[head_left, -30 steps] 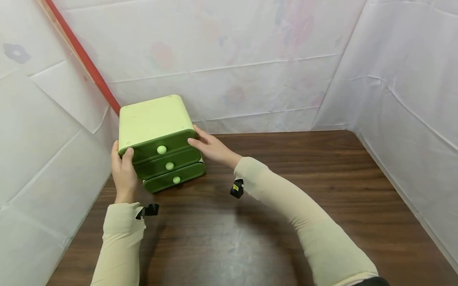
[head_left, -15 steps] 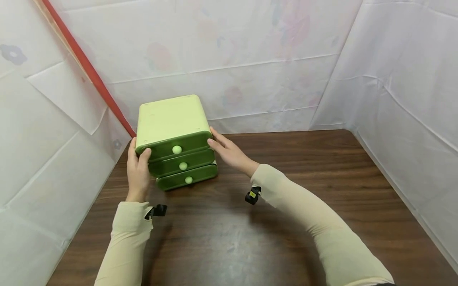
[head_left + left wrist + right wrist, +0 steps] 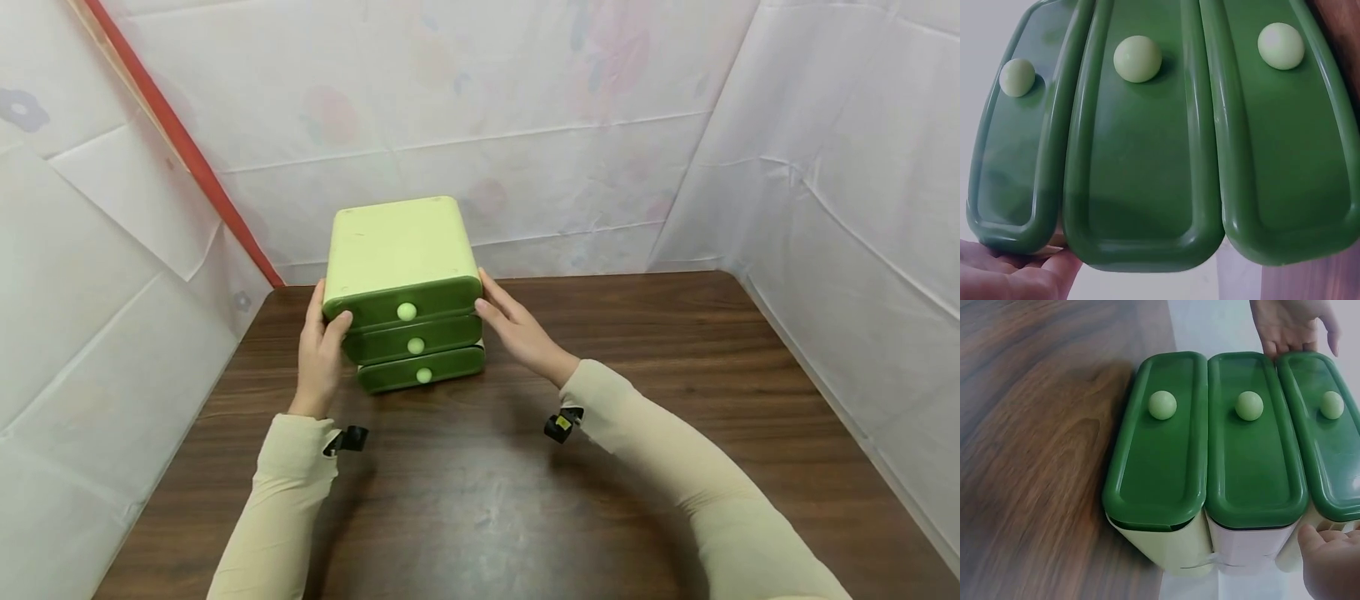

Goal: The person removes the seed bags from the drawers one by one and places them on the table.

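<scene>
A desktop drawer unit (image 3: 401, 242) has a pale green body and a stack of 3 dark green drawer fronts (image 3: 1141, 150) with round pale knobs (image 3: 1249, 406). It stands at the back left of the table in the head view. My left hand (image 3: 321, 354) grips its left side near the top drawer, thumb toward the front corner. On the opposite side my right hand (image 3: 525, 333) holds it at the same height, fingers along the side wall and thumb at the front edge. A narrow gap shows behind the lowest drawer front in the right wrist view.
The brown wooden table (image 3: 480, 492) stretches to the front and right. White printed sheeting (image 3: 525, 167) hangs close behind the unit and along both sides. A red strip (image 3: 183, 150) runs down to the table's back left corner.
Both hands have moved the drawer unit to the right along the back of the table, away from the left corner. It now faces more squarely forward. The grip looks the same.
</scene>
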{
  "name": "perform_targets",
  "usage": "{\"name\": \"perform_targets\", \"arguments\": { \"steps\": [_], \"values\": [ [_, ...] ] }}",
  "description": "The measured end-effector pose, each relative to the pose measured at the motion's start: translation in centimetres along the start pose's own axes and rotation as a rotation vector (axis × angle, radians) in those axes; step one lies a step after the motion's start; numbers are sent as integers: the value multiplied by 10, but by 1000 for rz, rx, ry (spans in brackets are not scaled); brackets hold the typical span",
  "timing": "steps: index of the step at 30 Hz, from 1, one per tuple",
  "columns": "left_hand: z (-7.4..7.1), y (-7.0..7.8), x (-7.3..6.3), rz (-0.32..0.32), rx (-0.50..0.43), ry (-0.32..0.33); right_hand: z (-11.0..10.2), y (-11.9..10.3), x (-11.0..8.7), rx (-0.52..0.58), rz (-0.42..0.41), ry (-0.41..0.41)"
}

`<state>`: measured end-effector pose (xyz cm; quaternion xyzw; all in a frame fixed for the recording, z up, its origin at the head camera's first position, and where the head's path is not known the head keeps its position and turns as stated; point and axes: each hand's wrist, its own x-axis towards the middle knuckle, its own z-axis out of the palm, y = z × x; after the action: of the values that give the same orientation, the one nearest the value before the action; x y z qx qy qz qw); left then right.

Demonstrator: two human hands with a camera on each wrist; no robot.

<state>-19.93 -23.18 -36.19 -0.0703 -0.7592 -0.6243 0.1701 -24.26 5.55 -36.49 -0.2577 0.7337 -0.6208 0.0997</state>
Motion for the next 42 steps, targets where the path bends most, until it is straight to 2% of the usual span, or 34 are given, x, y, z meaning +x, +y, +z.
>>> {"name": "perform_targets", "arguments": {
  "steps": [8, 14, 23, 35, 42],
  "values": [
    [21, -2, 3, 35, -14, -124, -23, 10, -23, 12, -47, 64],
    [34, 1, 6, 35, -38, -186, -34, 9, -36, 48, -77, 81],
    [51, 1, 8, 53, -75, -274, -49, 12, -52, 40, -92, 106],
    [76, 4, 9, 71, -75, -337, -68, 15, -76, 53, -132, 158],
    [88, 6, 7, 61, -70, -366, -78, 14, -87, 82, -121, 170]
  ]
}}
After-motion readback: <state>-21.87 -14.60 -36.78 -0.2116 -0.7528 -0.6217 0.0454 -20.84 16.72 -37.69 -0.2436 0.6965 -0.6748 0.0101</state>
